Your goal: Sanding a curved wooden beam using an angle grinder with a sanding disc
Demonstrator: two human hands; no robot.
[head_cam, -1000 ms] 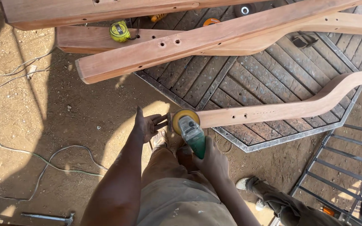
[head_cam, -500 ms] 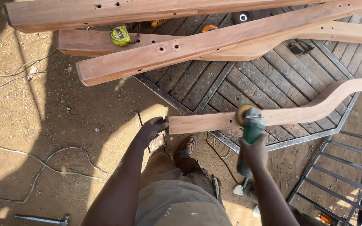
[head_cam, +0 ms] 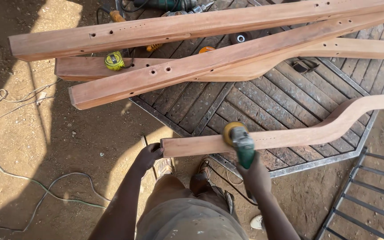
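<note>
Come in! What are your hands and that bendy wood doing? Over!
Left hand grips the end of the curved wooden piece. Right hand holds a green grinder, disc on the wood. Other wooden beams lie beyond, apart.

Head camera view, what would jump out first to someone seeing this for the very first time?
Low in the middle, the right hand presses a green sander onto a curved wooden piece, while the left hand clasps that piece's squared end. Above them, long drilled timbers lie across a dark metal grate. A yellow tape measure sits on one timber at the upper left.
</note>
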